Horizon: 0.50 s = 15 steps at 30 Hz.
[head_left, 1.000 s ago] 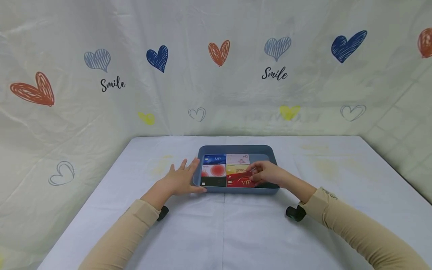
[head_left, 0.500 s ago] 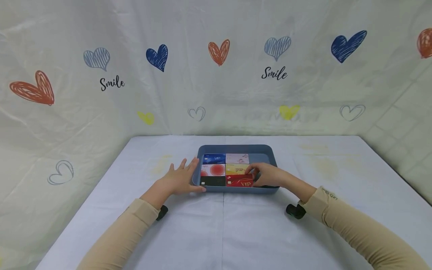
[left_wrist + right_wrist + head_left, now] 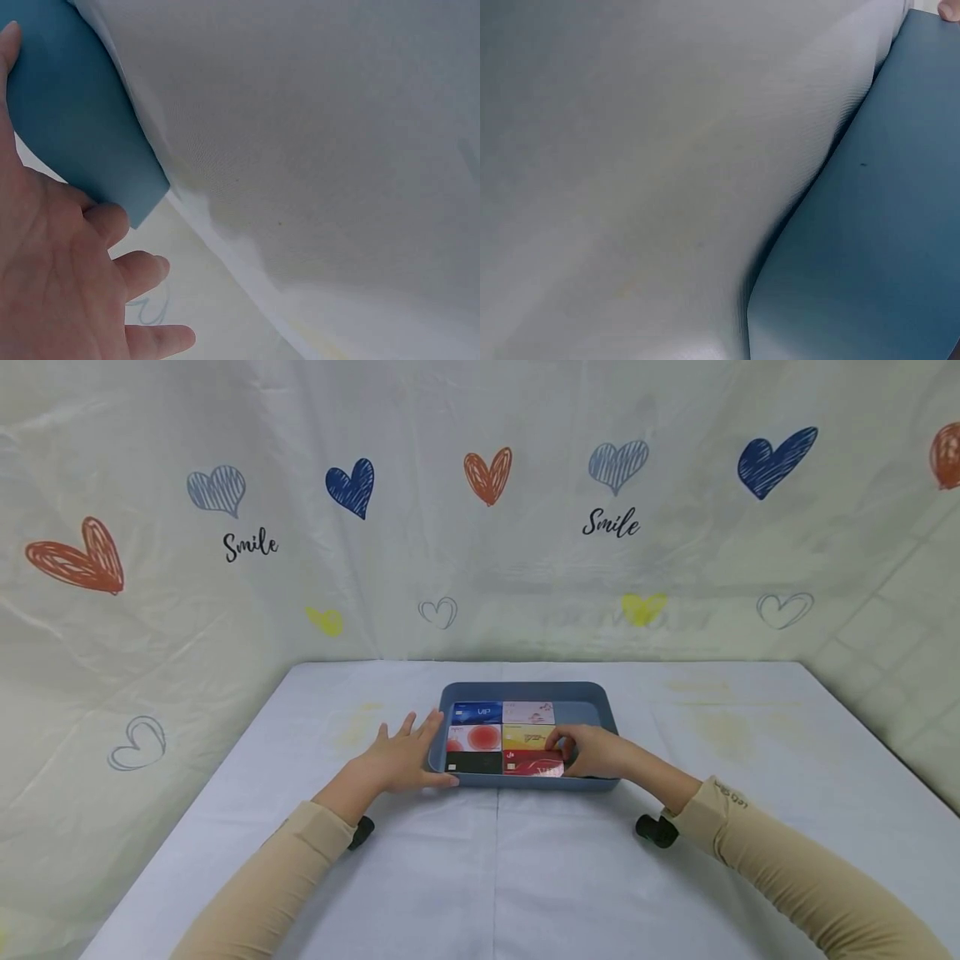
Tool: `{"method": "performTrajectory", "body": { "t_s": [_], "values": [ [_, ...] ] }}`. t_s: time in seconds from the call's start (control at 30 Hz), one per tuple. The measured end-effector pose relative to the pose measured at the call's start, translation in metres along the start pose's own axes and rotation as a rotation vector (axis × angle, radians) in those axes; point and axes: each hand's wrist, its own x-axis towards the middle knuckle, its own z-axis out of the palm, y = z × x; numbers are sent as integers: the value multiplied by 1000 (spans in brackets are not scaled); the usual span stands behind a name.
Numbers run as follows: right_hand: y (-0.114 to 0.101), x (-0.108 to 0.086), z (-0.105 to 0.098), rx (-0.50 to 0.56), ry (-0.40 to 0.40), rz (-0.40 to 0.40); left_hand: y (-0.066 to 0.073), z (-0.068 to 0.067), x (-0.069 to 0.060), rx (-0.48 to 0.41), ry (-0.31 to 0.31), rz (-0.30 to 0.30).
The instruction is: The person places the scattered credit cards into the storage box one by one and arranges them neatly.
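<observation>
A blue-grey tray (image 3: 579,693) holds several cards in two columns. The red card (image 3: 528,763) lies at the front of the right column, beside a black card (image 3: 472,763). My right hand (image 3: 596,752) bends its thumb and forefinger at the red card's right edge and pinches it there. Fingers spread, my left hand (image 3: 401,758) rests against the tray's left side, its thumb at the front corner. In the left wrist view the palm (image 3: 56,262) lies beside the tray wall (image 3: 75,97). The right wrist view shows mostly the tray's outside (image 3: 862,225).
Behind the red card lie a yellow card (image 3: 523,737) and a pale floral card (image 3: 529,712). A blue VIP card (image 3: 468,713) and a white card with red circles (image 3: 472,738) fill the left column. A white cloth (image 3: 450,877) covers the table; a printed curtain (image 3: 540,560) hangs behind.
The red card, tilted over the yellow one a second ago, now lies lower and lined up beside the black card. My right hand has shifted slightly down with it; the left hand stays put.
</observation>
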Motion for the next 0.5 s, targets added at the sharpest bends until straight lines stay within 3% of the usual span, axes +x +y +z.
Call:
{"method": "performTrajectory", "body": {
  "t_s": [0.5],
  "values": [
    [-1, -5, 1, 5, -16, -10, -1, 1, 1, 9, 2, 9]
  ]
}}
